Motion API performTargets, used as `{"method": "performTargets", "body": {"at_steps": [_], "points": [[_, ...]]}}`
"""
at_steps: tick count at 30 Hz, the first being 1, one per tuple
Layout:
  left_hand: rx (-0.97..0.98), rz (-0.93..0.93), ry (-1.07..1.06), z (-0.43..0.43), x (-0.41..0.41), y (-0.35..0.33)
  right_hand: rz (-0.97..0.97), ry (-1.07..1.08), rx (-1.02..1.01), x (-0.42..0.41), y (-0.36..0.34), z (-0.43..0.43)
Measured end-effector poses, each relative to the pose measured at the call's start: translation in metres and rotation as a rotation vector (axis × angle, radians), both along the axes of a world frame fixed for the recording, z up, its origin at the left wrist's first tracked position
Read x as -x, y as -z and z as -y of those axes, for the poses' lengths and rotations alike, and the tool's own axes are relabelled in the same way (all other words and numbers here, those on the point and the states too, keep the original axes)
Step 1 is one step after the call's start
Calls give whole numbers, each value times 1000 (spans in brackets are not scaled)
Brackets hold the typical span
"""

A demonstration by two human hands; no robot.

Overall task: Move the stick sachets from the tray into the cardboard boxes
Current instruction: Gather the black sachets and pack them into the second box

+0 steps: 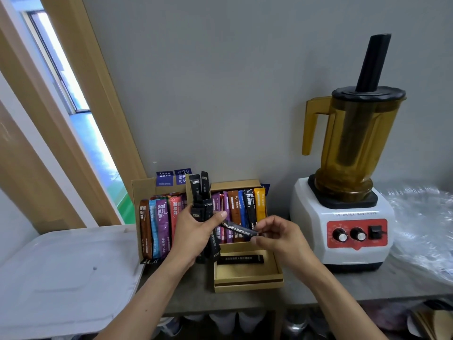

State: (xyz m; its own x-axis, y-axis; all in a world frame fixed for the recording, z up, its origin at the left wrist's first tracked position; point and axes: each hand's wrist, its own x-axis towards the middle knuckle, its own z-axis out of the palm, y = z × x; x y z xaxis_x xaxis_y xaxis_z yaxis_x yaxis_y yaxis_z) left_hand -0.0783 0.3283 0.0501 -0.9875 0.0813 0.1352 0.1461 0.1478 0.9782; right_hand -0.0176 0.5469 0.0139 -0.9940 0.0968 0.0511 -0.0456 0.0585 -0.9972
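White tray (61,278) shows no sachets now. The left hand (193,231) grips a bundle of black stick sachets (199,192). The right hand (277,239) pinches a single sachet (239,231) above the front cardboard box (247,283), which holds only one. The farther boxes (235,185) look full.

Only the person's two arms showed, and both were uncovered. The forearms (327,292) were bare from the wrists down to the lower edge of the view, where they were cut off. The left hand (193,229) and the right hand (277,238) were bare too. The fingers were slim, the knuckles plainly marked, and the left thumbnail (222,213) was trimmed short.
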Motion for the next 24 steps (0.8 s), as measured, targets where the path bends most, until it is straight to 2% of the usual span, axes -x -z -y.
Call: {"method": "performTargets", "body": {"at_steps": [2, 6, 9, 12, 16, 19, 24], "points": [[-15, 6, -6, 2, -1, 0, 0, 24, 100, -1, -1, -2], [-183, 59, 25, 3, -8, 4, 36, 30, 375, -1, 3, -4], [-152, 67, 12, 5, -12, 9, 60, 75, 501, -2, 6, -5], [38, -33, -5, 8, -16, 10, 23, 175, 248, -4, 8, -6], [63, -66, -26, 1, -19, 8, 26, 222, -146, 0, 14, -1], [-28, 27, 21, -4, -18, 9, 61, 269, -363, 1, 23, 5], [-198, 180, 50, -10, -15, 16, 6, 355, -723, -2, 33, 15]]}}
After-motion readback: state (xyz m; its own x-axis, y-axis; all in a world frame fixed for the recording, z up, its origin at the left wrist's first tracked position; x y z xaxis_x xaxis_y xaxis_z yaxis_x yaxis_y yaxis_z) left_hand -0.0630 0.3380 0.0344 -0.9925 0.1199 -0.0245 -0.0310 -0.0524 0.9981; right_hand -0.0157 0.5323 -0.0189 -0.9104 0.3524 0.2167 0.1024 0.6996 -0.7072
